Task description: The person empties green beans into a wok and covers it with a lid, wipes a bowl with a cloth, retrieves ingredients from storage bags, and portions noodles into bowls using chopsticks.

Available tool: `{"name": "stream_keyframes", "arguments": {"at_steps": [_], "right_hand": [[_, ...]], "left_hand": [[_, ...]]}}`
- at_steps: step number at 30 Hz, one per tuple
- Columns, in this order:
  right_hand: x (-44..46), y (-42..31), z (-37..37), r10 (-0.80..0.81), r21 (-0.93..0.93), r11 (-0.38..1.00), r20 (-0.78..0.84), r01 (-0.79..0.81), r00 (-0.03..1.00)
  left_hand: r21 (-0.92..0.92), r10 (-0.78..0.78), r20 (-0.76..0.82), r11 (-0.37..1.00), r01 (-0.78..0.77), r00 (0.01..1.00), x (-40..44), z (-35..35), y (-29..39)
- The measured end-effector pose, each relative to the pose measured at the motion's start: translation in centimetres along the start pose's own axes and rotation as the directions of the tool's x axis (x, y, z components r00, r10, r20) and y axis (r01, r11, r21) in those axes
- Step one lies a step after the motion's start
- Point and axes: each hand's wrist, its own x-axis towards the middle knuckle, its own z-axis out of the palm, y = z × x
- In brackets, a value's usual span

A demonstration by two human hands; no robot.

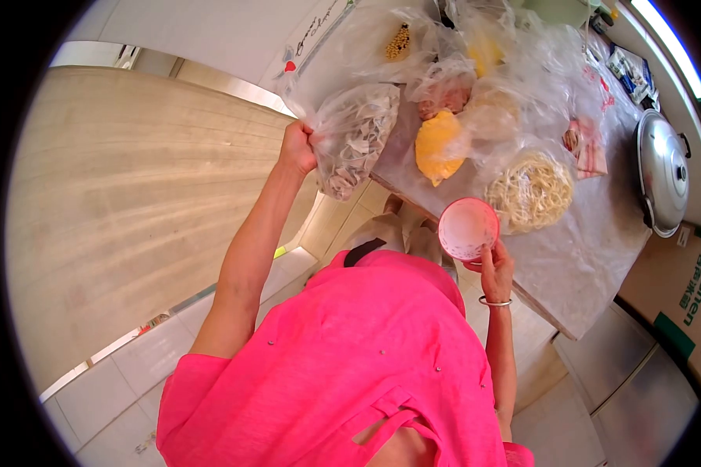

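My left hand (301, 146) is closed around the gathered neck of a clear plastic bag (357, 140). Greyish-white flat pieces fill the bag, which hangs by the counter's near edge. In my right hand (494, 268) is a small bowl (468, 229), pink outside and white inside with a patterned rim. My thumb lies over its rim, and the bowl is tilted so its inside faces up toward me; I see no food in it. Close to the bowl on the counter sits a clear bag of pale noodle-like strands (531, 191). A bag of something yellow (439, 148) lies between my hands.
More plastic bags crowd the back of the counter (568, 272), one with dark-yellow grains (398, 43). A lidded metal pan (663, 173) stands at the right, above a cardboard box (689, 292). A large wooden board (148, 202) is at my left.
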Motion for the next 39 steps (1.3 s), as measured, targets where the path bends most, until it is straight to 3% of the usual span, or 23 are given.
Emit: {"name": "stream_keyframes", "arguments": {"at_steps": [10, 12, 14, 18, 19, 21, 23, 24, 25, 26, 28, 30, 32, 35, 39], "right_hand": [[1.7, 1.1, 1.2, -0.025, -0.026, 0.999, 0.024, 0.026, 0.999], [3.2, 1.8, 2.0, -0.083, -0.164, 0.982, 0.068, 0.093, 0.994], [5.5, 2.2, 3.4, -0.148, -0.391, 0.898, 0.165, 0.202, 0.975], [8.7, -0.5, 8.9, -0.204, -0.379, 0.892, 0.146, 0.245, 0.968], [9.5, -1.2, 10.1, -0.275, -0.444, 0.837, 0.162, 0.319, 0.948], [11.8, -0.7, 11.6, -0.256, -0.491, 0.816, 0.165, 0.305, 0.952], [16.8, 2.2, 12.5, -0.276, -0.57, 0.75, 0.192, 0.336, 0.942], [18.1, 2.9, 13.3, -0.33, -0.512, 0.768, 0.198, 0.384, 0.923], [19.4, 3.6, 14.0, -0.382, -0.452, 0.78, 0.204, 0.433, 0.901], [20.7, 4.3, 14.6, -0.433, -0.39, 0.785, 0.209, 0.481, 0.877], [22.2, 4.5, 14.7, -0.378, -0.287, 0.859, 0.204, 0.425, 0.903], [22.9, 3.7, 14.6, -0.148, -0.144, 0.974, 0.175, 0.174, 0.973], [24.0, 3.0, 14.3, 0.0, -0.038, 0.999, 0.161, 0.006, 0.987], [27.2, 2.1, 15.1, 0.018, 0.013, 1.0, 0.149, -0.02, 0.989], [22.4, 2.1, 15.8, 0.033, -0.005, 0.999, 0.069, -0.033, 0.997]], "left_hand": [[0.098, 0.042, 0.148, 0.994, -0.057, 0.988, -0.8, -9.4, -0.8], [0.072, 0.036, 0.18, 0.996, -0.049, 0.983, -2.3, -10.8, -1.1], [0.123, 0.102, 0.064, 0.986, -0.109, 0.993, -4.7, -10.4, -1.3], [0.197, 0.177, -0.055, 0.967, -0.164, 0.983, -7.8, -11.2, -1.5], [0.21, 0.171, -0.022, 0.964, -0.163, 0.985, -8.0, -11.8, -1.7], [0.232, 0.181, 0.039, 0.955, -0.185, 0.983, -8.4, -13.3, -1.8], [0.25, 0.196, -0.037, 0.951, -0.181, 0.98, -8.3, -14.0, -2.3], [0.226, 0.188, 0.14, 0.95, -0.217, 0.972, -7.4, -16.5, -2.7], [0.277, 0.26, 0.034, 0.925, -0.259, 0.965, -8.8, -15.7, -2.6], [0.324, 0.272, 0.027, 0.908, -0.266, 0.962, -8.8, -16.7, -2.7], [0.415, 0.293, 0.065, 0.861, -0.293, 0.954, -9.8, -18.2, -3.7], [0.528, 0.343, 0.028, 0.792, -0.306, 0.939, -12.6, -17.7, -4.2], [0.591, 0.425, 0.021, 0.725, -0.354, 0.905, -15.2, -18.9, -6.1], [0.546, 0.449, -0.11, 0.773, -0.323, 0.887, -17.2, -20.5, -8.4], [0.414, 0.565, -0.413, 0.815, -0.405, 0.714, -24.8, -25.7, -18.8]]}}
